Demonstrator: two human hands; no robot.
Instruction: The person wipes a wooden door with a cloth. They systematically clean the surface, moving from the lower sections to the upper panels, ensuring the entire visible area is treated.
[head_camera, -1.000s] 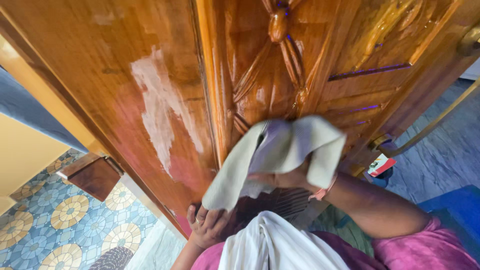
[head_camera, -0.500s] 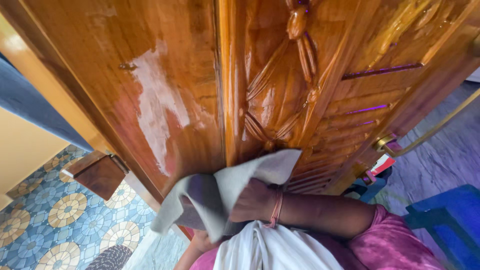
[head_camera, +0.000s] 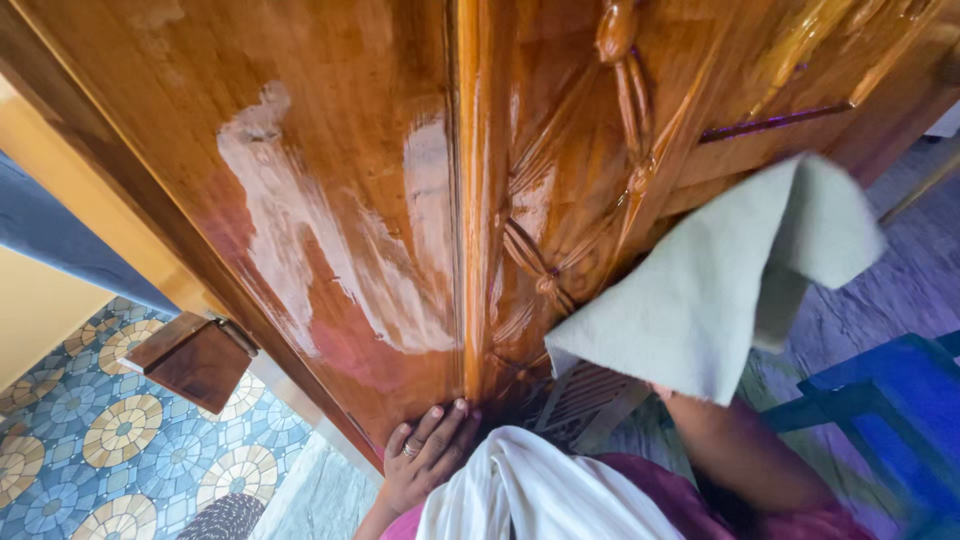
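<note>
A glossy carved wooden door (head_camera: 380, 150) fills most of the head view, with pale wet streaks on its flat left panel. My right hand is hidden under a pale grey-green cloth (head_camera: 720, 280) that it holds against the carved right panel; only the forearm (head_camera: 730, 450) shows. My left hand (head_camera: 425, 450), with a ring on one finger, rests flat against the door's lower edge, fingers spread.
A patterned blue and yellow tile floor (head_camera: 100, 440) lies at the lower left. A dark wooden block (head_camera: 190, 355) juts from the frame. A blue chair (head_camera: 880, 410) stands at the right on grey floor. White fabric (head_camera: 540, 495) drapes over my front.
The cloth swept from the door's lower middle up and to the right. A new wet streak shows next to the centre ridge. My left hand came into fuller view.
</note>
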